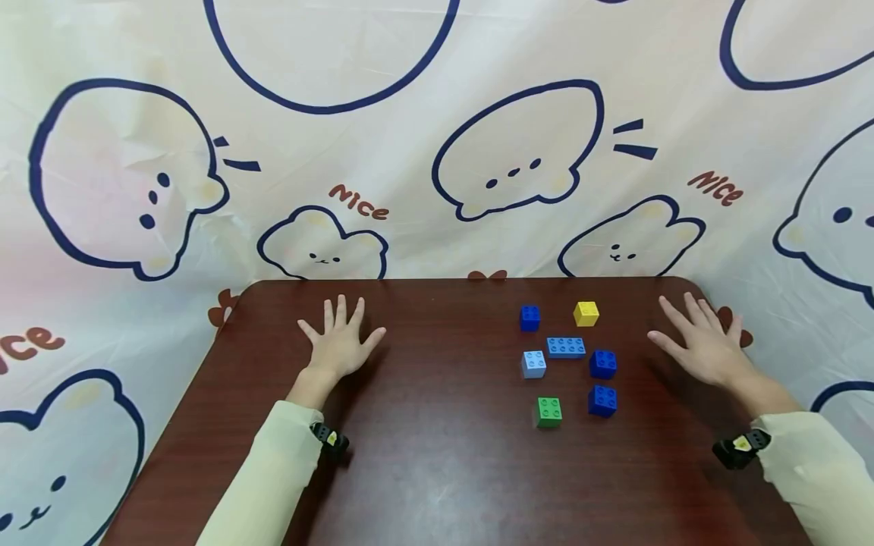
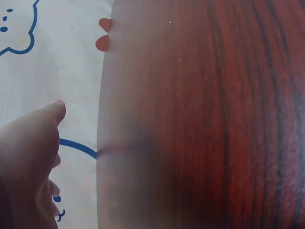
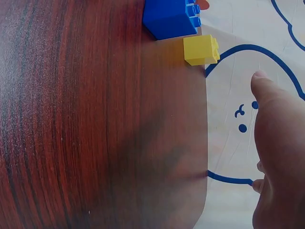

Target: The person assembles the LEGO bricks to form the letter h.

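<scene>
Head view: left fingers (image 1: 341,312) and right fingers (image 1: 674,314) splayed.

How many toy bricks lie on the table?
7: far, one dark blue brick and yellow brick; middle, long blue brick, pale blue brick and second dark blue brick; near, green brick and third dark blue brick.
</scene>
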### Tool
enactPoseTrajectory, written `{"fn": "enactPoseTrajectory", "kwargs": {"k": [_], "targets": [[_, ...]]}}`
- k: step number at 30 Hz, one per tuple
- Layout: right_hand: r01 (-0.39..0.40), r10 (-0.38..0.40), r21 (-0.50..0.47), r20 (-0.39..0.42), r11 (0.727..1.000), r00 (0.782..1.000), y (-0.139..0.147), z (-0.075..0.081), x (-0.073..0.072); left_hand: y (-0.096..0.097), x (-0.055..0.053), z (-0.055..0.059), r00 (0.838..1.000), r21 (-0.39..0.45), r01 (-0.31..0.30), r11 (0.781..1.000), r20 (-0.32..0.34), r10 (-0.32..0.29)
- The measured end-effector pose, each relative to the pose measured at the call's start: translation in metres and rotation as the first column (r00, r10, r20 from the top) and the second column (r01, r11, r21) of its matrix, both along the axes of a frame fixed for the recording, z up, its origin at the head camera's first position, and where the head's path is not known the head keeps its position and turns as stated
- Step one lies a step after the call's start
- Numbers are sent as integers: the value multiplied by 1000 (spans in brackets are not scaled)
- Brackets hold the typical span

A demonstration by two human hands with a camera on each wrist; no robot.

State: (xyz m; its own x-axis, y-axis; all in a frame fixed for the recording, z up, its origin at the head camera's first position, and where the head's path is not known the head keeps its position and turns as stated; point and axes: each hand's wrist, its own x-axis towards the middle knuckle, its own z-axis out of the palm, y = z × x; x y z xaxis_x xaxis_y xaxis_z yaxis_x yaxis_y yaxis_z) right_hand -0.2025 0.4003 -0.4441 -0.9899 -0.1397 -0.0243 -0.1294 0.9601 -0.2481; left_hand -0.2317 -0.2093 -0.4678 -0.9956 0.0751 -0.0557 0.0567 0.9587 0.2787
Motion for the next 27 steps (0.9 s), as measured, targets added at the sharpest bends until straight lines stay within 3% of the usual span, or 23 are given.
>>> {"fn": "enactPoseTrajectory", "kwargs": {"k": [8,14,22,27], "targets": [[-8,8,-3,-1,1000,1000,0,3,0,0,0,3,1000,-9,3,1000,7,-3],[-47,47,-19,-43,999,998,0,2,6,7,7,2,999,-22,41,999,-23,-41],[-104,92,-171,-76,980,993,-4,3,27,29,22,5,987,36,149,988,-73,-146],[-140,100,-235,-178,962,979,-15,3,42,51,33,11,966,112,249,962,-93,-240]]}}
